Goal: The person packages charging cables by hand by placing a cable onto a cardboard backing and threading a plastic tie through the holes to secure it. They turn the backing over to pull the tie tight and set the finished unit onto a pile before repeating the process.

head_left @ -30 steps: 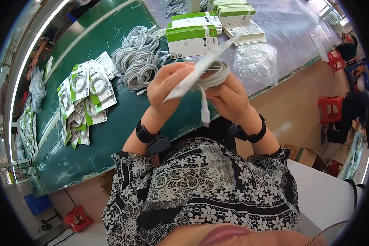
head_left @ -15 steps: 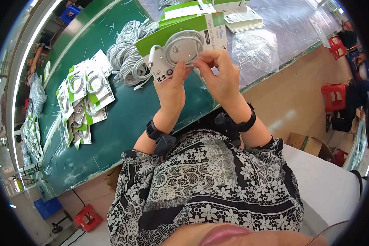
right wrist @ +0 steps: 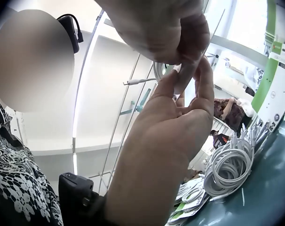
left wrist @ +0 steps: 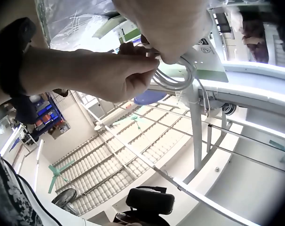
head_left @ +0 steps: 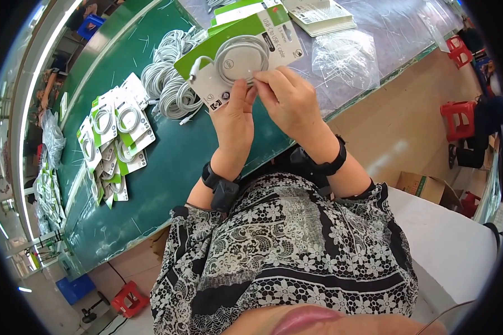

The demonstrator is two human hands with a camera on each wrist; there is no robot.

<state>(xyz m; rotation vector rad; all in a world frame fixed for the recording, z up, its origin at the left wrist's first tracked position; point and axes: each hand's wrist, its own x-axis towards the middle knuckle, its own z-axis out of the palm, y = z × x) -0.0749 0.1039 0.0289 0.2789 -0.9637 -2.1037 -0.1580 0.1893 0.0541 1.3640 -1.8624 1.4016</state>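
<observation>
Loose cables (head_left: 170, 84) lie right of carded cables (head_left: 115, 125).

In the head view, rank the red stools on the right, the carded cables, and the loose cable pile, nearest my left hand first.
1. Loose cable pile, ahead and left of your left hand.
2. Carded cables, farther left.
3. Red stools, far right.

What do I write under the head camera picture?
Left hand and right hand hold a coiled cable on its printed card.
</observation>
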